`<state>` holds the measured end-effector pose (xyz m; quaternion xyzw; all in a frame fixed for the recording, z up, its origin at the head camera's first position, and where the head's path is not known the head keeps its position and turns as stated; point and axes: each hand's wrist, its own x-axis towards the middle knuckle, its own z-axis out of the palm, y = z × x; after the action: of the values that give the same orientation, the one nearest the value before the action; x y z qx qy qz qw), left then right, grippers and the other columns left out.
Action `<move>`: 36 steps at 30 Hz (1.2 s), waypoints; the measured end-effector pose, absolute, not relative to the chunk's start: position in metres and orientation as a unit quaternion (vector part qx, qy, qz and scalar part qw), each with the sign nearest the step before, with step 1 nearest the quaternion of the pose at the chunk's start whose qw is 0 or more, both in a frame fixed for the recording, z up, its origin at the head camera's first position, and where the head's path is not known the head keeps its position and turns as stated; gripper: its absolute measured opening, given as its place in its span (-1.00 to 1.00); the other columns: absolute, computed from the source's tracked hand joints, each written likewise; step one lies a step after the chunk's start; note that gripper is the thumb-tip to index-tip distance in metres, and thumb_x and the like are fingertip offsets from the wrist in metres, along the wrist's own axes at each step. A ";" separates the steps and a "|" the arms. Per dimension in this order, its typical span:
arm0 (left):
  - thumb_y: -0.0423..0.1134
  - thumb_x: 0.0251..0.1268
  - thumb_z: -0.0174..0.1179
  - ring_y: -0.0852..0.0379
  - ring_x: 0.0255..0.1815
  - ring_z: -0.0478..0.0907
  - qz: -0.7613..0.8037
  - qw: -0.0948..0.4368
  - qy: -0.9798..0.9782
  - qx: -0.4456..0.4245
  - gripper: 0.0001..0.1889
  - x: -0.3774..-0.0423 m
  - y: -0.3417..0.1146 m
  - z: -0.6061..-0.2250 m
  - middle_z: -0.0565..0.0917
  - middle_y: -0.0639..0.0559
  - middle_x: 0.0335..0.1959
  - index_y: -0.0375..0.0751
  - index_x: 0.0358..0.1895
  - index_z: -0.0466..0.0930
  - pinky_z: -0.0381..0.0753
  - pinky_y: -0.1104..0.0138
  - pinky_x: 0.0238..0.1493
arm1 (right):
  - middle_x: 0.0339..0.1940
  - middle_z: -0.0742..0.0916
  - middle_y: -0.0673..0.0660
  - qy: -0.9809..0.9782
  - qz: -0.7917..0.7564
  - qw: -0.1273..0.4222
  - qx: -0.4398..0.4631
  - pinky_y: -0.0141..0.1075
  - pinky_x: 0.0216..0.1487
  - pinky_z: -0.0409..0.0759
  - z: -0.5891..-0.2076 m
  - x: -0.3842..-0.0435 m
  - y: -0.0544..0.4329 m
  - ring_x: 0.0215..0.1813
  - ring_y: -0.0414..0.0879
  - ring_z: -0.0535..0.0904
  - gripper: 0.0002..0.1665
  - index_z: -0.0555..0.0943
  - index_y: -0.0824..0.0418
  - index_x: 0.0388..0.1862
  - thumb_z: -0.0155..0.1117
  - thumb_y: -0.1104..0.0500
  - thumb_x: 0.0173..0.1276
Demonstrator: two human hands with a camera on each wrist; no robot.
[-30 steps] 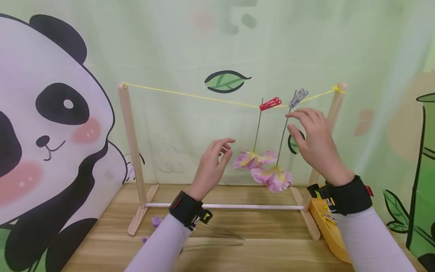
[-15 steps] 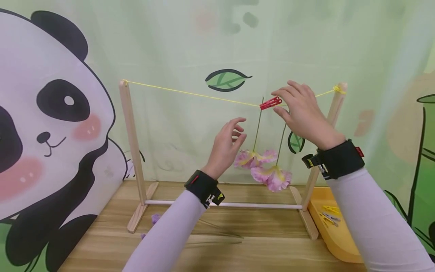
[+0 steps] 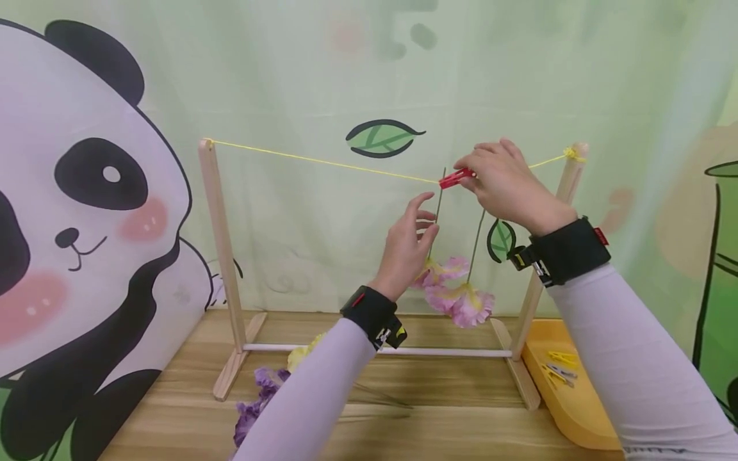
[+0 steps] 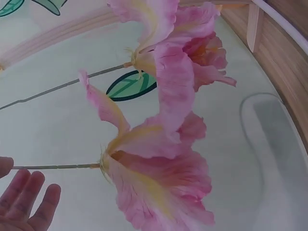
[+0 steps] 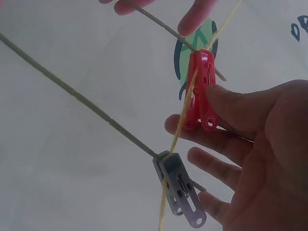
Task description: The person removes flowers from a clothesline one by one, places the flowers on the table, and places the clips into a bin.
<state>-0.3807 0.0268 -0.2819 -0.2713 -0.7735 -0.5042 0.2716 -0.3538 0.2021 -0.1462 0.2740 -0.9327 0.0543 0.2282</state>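
A red clothespin (image 3: 454,178) clips a flower stem to a yellow string (image 3: 323,161). My right hand (image 3: 507,182) pinches its handles between thumb and index finger. My left hand (image 3: 403,253) is raised just below, fingers loosely curved and apart around the stem (image 4: 57,167) of that pink flower (image 4: 159,178). Beside it hangs a second pink flower (image 3: 464,304), its stem clipped by a grey clothespin (image 5: 180,185), which the right hand hides in the head view.
A wooden stand (image 3: 221,250) holds the string at both ends. Purple flowers (image 3: 250,410) and a yellow one (image 3: 302,355) lie on the table, partly behind the left forearm. At right, a yellow tray (image 3: 576,426) contains yellow and grey clothespins (image 3: 560,370).
My right hand has moved left from the grey clothespin to the red one and now pinches it. My left hand has risen rightward to the red clothespin's stem.
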 end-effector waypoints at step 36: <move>-0.46 0.51 0.20 0.06 -0.13 0.72 -0.508 0.332 -0.747 -0.273 -0.49 -0.374 0.002 -0.285 0.65 -0.05 -0.17 -0.03 0.44 0.46 0.70 0.37 -0.08 | -0.30 0.72 0.34 -0.892 0.185 0.343 0.231 0.16 0.49 -0.11 -0.146 -0.364 0.205 0.08 0.20 0.44 -0.89 0.71 0.43 -0.16 0.33 0.36 0.45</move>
<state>-0.3740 0.0019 -0.2848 -0.2727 -0.7469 -0.5078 0.3317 -0.3645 0.2047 -0.1464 0.2309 -0.8915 0.1845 0.3433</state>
